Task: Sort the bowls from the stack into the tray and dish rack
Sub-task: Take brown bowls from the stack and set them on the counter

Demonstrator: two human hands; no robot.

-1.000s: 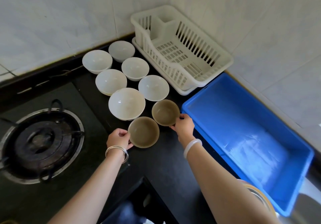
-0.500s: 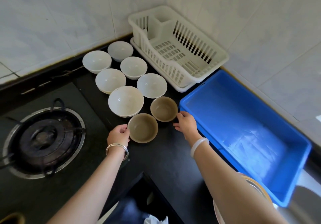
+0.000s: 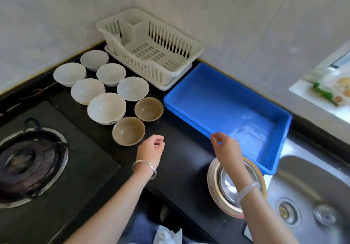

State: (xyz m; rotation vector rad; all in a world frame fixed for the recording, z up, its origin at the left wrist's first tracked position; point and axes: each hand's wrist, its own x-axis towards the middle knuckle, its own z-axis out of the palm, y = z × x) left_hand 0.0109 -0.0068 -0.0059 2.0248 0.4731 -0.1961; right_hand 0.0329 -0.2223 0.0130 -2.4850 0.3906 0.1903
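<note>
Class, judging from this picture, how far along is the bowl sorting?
Done: six white bowls and two brown bowls stand spread on the counter. In hand: nothing; the left hand and right hand hover empty. Left: dish rack and blue tray hold no bowls yet.

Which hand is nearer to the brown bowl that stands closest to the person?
Left. The left hand hovers just right of the brown bowl, not touching it. The right hand is farther right, at the near rim of the blue tray.
</note>
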